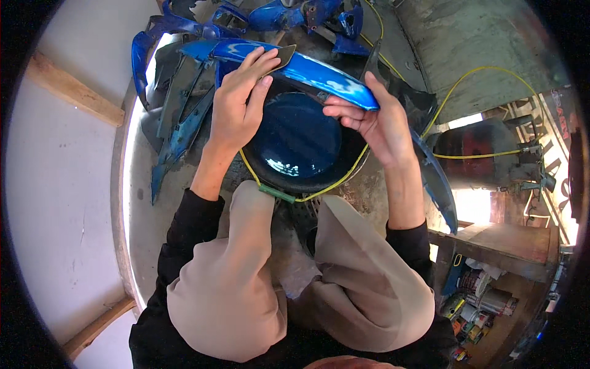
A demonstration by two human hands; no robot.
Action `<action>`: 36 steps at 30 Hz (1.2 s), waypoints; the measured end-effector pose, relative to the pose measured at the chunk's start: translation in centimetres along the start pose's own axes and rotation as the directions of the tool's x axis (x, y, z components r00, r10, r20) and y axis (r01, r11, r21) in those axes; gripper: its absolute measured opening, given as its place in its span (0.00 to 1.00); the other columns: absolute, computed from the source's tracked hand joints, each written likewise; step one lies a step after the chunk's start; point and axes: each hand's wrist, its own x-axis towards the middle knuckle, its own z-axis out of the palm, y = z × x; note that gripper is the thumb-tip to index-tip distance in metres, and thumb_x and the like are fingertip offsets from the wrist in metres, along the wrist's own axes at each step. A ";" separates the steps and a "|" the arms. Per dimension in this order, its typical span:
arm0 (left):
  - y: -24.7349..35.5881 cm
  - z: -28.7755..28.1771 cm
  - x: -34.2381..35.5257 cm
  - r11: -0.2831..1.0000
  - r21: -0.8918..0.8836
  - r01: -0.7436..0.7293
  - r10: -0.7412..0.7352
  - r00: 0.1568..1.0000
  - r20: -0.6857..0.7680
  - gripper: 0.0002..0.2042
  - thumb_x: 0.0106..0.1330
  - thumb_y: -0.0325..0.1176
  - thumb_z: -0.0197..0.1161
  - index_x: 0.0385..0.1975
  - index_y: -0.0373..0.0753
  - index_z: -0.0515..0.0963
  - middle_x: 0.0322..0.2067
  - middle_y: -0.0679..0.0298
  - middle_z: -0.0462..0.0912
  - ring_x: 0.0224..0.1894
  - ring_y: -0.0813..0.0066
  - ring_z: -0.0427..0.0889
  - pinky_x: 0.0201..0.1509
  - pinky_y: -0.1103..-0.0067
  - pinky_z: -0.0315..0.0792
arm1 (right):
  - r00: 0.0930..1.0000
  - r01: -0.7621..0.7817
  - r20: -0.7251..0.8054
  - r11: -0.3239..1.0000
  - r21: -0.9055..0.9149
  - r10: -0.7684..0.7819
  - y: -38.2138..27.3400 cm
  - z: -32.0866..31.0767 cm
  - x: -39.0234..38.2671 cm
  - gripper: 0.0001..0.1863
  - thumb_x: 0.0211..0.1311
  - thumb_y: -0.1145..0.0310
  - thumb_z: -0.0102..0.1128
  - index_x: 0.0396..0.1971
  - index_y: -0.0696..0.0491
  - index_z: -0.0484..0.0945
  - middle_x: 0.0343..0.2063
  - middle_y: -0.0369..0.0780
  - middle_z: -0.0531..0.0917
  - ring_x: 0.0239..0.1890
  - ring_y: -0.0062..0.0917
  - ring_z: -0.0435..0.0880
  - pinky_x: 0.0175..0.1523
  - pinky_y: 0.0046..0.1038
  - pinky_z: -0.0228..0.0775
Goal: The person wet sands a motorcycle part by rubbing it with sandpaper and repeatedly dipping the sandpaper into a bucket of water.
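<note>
A long, curved blue plastic body panel (332, 81) with whitish scuffed patches is held up in front of me, above a round black basin (257, 158) of water. My left hand (238, 104) presses a brownish piece of sandpaper (286, 55) onto its upper face, fingers laid over the sheet. Under the left fingers, part of the sheet is hidden. At the panel's right end, my right hand (384, 126) grips it, thumb on top and fingers curled beneath.
Several blue panels (166, 26) lie beyond the basin, with scuffed dark-blue ones (184, 117) at the left. Another narrow panel (437, 184) leans at right. A yellow hose (467, 157) loops around the basin toward a dark tank (473, 138). A wooden shelf (504, 240) holds tools.
</note>
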 end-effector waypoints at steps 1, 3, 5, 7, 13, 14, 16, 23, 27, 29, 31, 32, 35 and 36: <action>0.1 0.0 -0.2 1.000 0.001 -0.001 0.001 1.000 0.006 0.16 0.79 0.27 0.55 0.60 0.31 0.83 0.63 0.52 0.85 0.73 0.56 0.78 0.75 0.66 0.67 | 1.000 0.001 -0.016 1.000 -0.010 -0.001 0.2 0.3 -0.4 0.34 0.86 0.47 0.42 0.50 0.67 0.84 0.43 0.54 0.92 0.44 0.37 0.95 0.45 0.26 0.85; 0.1 0.1 0.1 1.000 -0.007 0.001 -0.001 1.000 -0.013 0.16 0.79 0.26 0.55 0.60 0.31 0.83 0.63 0.52 0.85 0.73 0.55 0.77 0.75 0.65 0.67 | 0.999 -0.008 -0.051 1.000 -0.014 0.008 -0.2 0.9 -0.6 0.34 0.87 0.47 0.41 0.52 0.67 0.83 0.43 0.54 0.91 0.44 0.37 0.95 0.45 0.26 0.85; -0.1 -0.1 0.5 1.000 -0.006 0.002 -0.002 0.999 -0.032 0.16 0.79 0.26 0.55 0.60 0.30 0.83 0.63 0.52 0.85 0.73 0.55 0.77 0.75 0.65 0.67 | 0.998 -0.023 -0.050 0.999 0.022 0.024 0.2 1.3 -0.7 0.34 0.87 0.47 0.41 0.52 0.67 0.83 0.44 0.54 0.91 0.44 0.37 0.95 0.45 0.26 0.85; -0.2 0.0 0.5 1.000 -0.005 -0.005 0.005 1.000 -0.018 0.15 0.78 0.26 0.56 0.59 0.30 0.84 0.62 0.53 0.86 0.73 0.56 0.78 0.75 0.65 0.68 | 0.998 -0.017 -0.054 0.998 0.062 0.021 1.3 1.3 -0.5 0.34 0.87 0.47 0.42 0.52 0.67 0.82 0.44 0.55 0.91 0.45 0.38 0.95 0.44 0.27 0.85; 1.7 1.9 -0.6 0.995 -0.096 0.019 -0.017 1.000 0.015 0.14 0.76 0.25 0.60 0.56 0.32 0.86 0.61 0.54 0.87 0.71 0.56 0.79 0.72 0.66 0.70 | 0.992 0.010 -0.123 0.997 -0.079 -0.020 1.0 -1.9 -1.8 0.33 0.86 0.49 0.45 0.51 0.68 0.83 0.44 0.55 0.91 0.43 0.40 0.95 0.44 0.27 0.84; 1.9 2.0 -0.7 0.993 -0.114 0.006 -0.004 1.000 0.019 0.13 0.75 0.26 0.62 0.54 0.34 0.87 0.60 0.55 0.87 0.70 0.57 0.80 0.69 0.67 0.72 | 0.991 0.013 -0.128 0.992 -0.126 -0.029 0.7 -2.6 -2.1 0.32 0.85 0.49 0.46 0.51 0.69 0.83 0.44 0.55 0.91 0.42 0.40 0.95 0.44 0.27 0.84; 1.6 2.5 -1.7 0.992 -0.123 -0.004 0.012 0.998 0.062 0.13 0.75 0.26 0.62 0.54 0.33 0.86 0.60 0.55 0.87 0.69 0.56 0.81 0.68 0.67 0.73 | 0.992 0.015 -0.119 0.990 -0.141 -0.032 1.8 -3.4 -2.1 0.32 0.85 0.50 0.46 0.52 0.69 0.82 0.43 0.55 0.91 0.41 0.41 0.95 0.42 0.27 0.85; -0.5 1.7 -2.1 0.975 -0.194 0.113 -0.093 0.990 0.108 0.16 0.79 0.23 0.55 0.60 0.28 0.82 0.63 0.50 0.85 0.74 0.55 0.75 0.76 0.67 0.68 | 0.994 0.005 -0.107 0.997 -0.075 -0.013 2.6 -2.0 -2.6 0.29 0.86 0.53 0.45 0.51 0.69 0.82 0.43 0.56 0.91 0.41 0.41 0.95 0.39 0.25 0.85; -0.5 2.3 -1.4 0.956 -0.256 0.142 -0.125 0.989 0.082 0.14 0.78 0.24 0.58 0.57 0.26 0.83 0.60 0.46 0.86 0.72 0.50 0.77 0.73 0.66 0.71 | 0.993 -0.020 -0.117 1.000 -0.011 0.019 2.1 -2.7 -2.4 0.31 0.85 0.51 0.46 0.52 0.69 0.82 0.45 0.56 0.91 0.43 0.41 0.95 0.43 0.27 0.84; -0.8 2.1 -1.3 0.958 -0.256 0.128 -0.116 0.991 0.061 0.14 0.78 0.24 0.58 0.58 0.27 0.83 0.60 0.46 0.86 0.72 0.52 0.77 0.73 0.66 0.71 | 0.994 -0.029 -0.109 1.000 -0.009 0.028 1.5 -2.2 -2.2 0.31 0.85 0.51 0.45 0.53 0.69 0.82 0.45 0.56 0.91 0.43 0.41 0.95 0.42 0.27 0.84; -1.0 1.9 -1.3 0.961 -0.251 0.117 -0.109 0.993 0.044 0.14 0.78 0.24 0.58 0.58 0.27 0.83 0.60 0.46 0.86 0.72 0.53 0.78 0.73 0.67 0.71 | 0.994 -0.040 -0.098 0.999 -0.002 0.040 1.4 -1.6 -2.1 0.31 0.85 0.51 0.45 0.53 0.69 0.82 0.45 0.56 0.91 0.42 0.42 0.95 0.42 0.27 0.84; -1.1 1.7 -1.2 0.963 -0.238 0.124 -0.117 0.992 0.043 0.14 0.77 0.25 0.59 0.57 0.28 0.84 0.60 0.47 0.86 0.72 0.53 0.78 0.73 0.67 0.72 | 0.994 -0.026 -0.104 1.000 -0.017 0.024 1.6 -1.2 -2.1 0.30 0.86 0.52 0.44 0.52 0.68 0.82 0.44 0.56 0.91 0.42 0.42 0.95 0.41 0.27 0.85; -1.0 1.9 -1.7 0.981 -0.164 0.109 -0.104 0.994 0.039 0.14 0.77 0.25 0.60 0.56 0.31 0.85 0.60 0.50 0.86 0.71 0.53 0.79 0.72 0.67 0.72 | 0.993 0.017 -0.115 0.999 -0.033 -0.021 3.5 -1.3 -2.4 0.30 0.86 0.52 0.43 0.51 0.68 0.81 0.43 0.55 0.91 0.41 0.42 0.95 0.41 0.28 0.85; -0.9 2.2 -2.0 0.990 -0.108 0.089 -0.085 0.995 0.044 0.13 0.76 0.26 0.60 0.55 0.32 0.85 0.60 0.51 0.86 0.71 0.52 0.79 0.71 0.66 0.73 | 0.990 0.042 -0.130 0.999 -0.033 -0.046 4.6 -1.6 -2.4 0.30 0.86 0.52 0.43 0.51 0.68 0.82 0.42 0.55 0.91 0.41 0.42 0.95 0.41 0.29 0.85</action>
